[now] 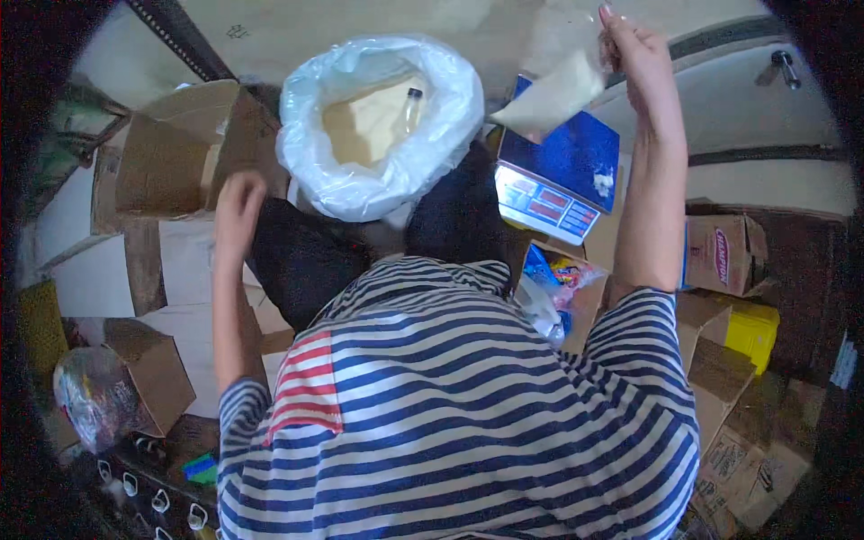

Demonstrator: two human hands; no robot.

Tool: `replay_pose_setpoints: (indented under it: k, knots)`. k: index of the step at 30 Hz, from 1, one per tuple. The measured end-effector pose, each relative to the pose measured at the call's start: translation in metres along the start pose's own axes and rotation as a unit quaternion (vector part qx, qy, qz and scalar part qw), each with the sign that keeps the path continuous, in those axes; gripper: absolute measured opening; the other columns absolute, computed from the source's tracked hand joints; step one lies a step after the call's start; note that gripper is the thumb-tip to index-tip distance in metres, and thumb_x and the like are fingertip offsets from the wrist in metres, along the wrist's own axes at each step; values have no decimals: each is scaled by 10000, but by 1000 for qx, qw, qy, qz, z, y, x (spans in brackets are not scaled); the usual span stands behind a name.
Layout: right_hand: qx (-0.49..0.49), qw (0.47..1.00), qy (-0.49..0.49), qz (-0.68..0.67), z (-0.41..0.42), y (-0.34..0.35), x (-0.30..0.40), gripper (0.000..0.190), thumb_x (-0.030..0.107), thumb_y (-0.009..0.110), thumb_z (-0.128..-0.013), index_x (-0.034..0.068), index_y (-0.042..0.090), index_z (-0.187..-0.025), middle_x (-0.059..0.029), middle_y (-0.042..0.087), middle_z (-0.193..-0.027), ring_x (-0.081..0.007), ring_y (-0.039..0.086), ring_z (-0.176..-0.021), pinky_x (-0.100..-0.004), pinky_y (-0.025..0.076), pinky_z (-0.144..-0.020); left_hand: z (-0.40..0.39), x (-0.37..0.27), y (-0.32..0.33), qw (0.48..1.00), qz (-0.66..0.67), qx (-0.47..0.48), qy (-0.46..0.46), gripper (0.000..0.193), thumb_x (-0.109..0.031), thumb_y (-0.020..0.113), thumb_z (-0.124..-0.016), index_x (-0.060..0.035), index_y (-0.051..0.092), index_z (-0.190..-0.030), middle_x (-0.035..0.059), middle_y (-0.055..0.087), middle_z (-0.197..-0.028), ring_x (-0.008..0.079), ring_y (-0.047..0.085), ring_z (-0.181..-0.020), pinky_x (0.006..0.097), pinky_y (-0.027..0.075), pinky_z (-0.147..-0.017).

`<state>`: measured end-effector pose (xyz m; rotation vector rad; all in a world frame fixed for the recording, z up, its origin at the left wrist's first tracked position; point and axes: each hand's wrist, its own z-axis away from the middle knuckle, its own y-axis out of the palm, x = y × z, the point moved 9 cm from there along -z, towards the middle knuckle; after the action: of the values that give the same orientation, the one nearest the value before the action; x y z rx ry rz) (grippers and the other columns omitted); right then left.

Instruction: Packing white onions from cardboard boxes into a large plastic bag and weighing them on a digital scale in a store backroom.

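Note:
Raised at the upper right, my right hand (631, 44) grips the top of a clear plastic bag (563, 88) partly filled with pale powder. That bag hangs over a digital scale with a blue platform (567, 152) and a lit display. My left hand (243, 192), slightly blurred, is near my left knee beside a cardboard box; its fingers look curled, and whether it holds anything is unclear. Between my legs stands a large plastic-lined container (378, 196) of pale powder, with a clear plastic bottle with a dark cap (412, 111) inside.
An open cardboard box (169, 162) stands at the left, and another box (145, 378) lies below it beside a shiny plastic bundle (98, 398). Right of my lap, an open carton (587, 314) holds colourful packets. A printed carton (725, 256) and a yellow container (752, 334) stand farther right.

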<state>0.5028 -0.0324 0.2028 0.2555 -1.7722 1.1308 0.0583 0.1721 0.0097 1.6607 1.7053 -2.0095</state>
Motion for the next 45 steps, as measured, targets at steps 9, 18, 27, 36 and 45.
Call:
replay_pose_setpoints:
  k: [9,18,27,36,45]
  knots:
    - [-217,889,70,-396,26,-52,-172,353,297,507,-925,103,419,-644,-29,420,-591,-168,412,-483,-384,454,-571,113,54,40,970,-220,-68,-73,400,-240,562,-861,-168,519,-1252,134,253,-1456,432,186,-1314,490,169,-1079]
    - [-307,823,151,-454,99,-69,-326,354,319,506,-927,99,408,-668,-13,406,-552,-152,414,-442,-364,465,-502,93,40,45,969,-234,-51,-59,384,-259,560,-858,-147,538,-1225,133,304,-1431,393,234,-1305,479,167,-1083]
    - [-337,834,251,-359,127,-58,-393,399,335,475,-936,114,404,-613,-24,438,-527,-131,402,-410,-261,380,-398,92,44,44,970,-226,-66,-55,364,-276,556,-863,-147,554,-1203,143,330,-1412,394,262,-1285,482,194,-1069]
    - [-175,922,303,-167,132,-51,-387,350,324,527,-903,76,481,-660,-43,508,-557,-137,468,-416,-266,361,-375,99,49,38,966,-233,-84,-73,362,-287,579,-830,-195,576,-1180,101,358,-1403,385,265,-1293,458,244,-1056]
    - [-250,922,294,38,156,-92,-320,342,310,660,-813,23,558,-970,-69,564,-659,-123,537,-504,-254,413,-418,96,43,37,976,-192,-86,-49,377,-276,579,-848,-129,564,-1194,124,340,-1412,362,267,-1297,468,194,-1070]
